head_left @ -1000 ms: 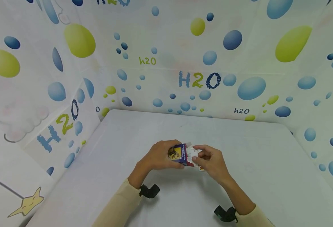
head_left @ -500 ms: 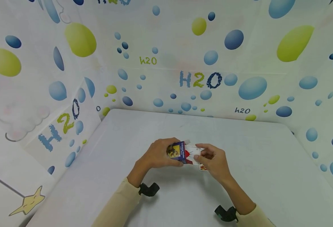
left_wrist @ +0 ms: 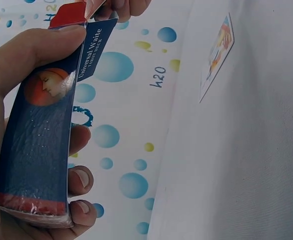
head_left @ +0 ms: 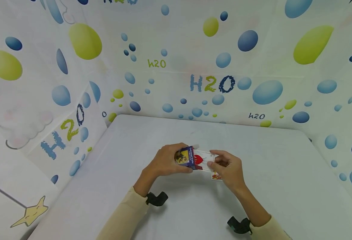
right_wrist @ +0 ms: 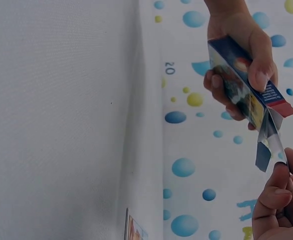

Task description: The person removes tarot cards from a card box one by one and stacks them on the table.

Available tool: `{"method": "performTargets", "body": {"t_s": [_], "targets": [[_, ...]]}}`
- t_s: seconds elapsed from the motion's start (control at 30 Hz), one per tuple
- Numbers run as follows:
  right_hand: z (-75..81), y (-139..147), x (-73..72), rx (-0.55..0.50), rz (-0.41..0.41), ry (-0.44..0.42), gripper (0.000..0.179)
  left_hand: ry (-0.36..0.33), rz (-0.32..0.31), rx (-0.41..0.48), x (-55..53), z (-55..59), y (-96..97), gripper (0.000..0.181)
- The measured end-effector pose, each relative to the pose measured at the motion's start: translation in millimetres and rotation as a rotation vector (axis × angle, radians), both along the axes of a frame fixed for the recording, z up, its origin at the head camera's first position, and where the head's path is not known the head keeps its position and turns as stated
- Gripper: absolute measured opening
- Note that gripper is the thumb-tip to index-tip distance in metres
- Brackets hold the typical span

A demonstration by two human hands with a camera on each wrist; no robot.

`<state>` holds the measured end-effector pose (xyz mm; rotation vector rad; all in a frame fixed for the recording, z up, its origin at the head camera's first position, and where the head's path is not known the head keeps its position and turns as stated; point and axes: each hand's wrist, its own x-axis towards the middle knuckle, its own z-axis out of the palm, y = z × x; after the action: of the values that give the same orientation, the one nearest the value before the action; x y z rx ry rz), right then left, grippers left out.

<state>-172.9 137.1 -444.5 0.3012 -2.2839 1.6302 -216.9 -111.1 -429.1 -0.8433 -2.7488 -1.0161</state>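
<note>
My left hand [head_left: 162,163] grips a dark blue tarot card box [head_left: 184,157], its thumb on one narrow side and its fingers wrapped round the other. The lettering "Universal Waite Tarot Deck" shows on the opened flap in the left wrist view. From the box's open right end sticks a tarot card [head_left: 205,160] with a red heart, pinched at its outer edge between thumb and fingers of my right hand [head_left: 230,168]. Its left part is hidden inside the box [left_wrist: 39,145]. Below the right hand, another tarot card [head_left: 216,176] lies on the white table.
The white-covered table [head_left: 269,186] spreads around both hands. Behind and beside it hangs a white printed backdrop [head_left: 176,83] with blue and green dots. Black wrist cameras [head_left: 157,199] sit at the cuffs of the cream sleeves [head_left: 124,213].
The right hand has moved slightly right, and the card slides further out of the box, uncovering its red heart. The left hand with the box has shifted a little up and left.
</note>
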Motion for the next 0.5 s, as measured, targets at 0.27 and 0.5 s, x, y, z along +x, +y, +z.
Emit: {"method": "performTargets", "body": {"t_s": [0.27, 0.5], "targets": [[1.6, -0.6, 1.0, -0.023, -0.046, -0.005, 0.031, 0.025, 0.061, 0.002, 0.5, 1.2, -0.5, 0.073], [2.1, -2.0, 1.0, -0.052, -0.051, -0.016, 0.028, 0.033, 0.073, 0.018, 1.3, 1.8, -0.9, 0.072]]}}
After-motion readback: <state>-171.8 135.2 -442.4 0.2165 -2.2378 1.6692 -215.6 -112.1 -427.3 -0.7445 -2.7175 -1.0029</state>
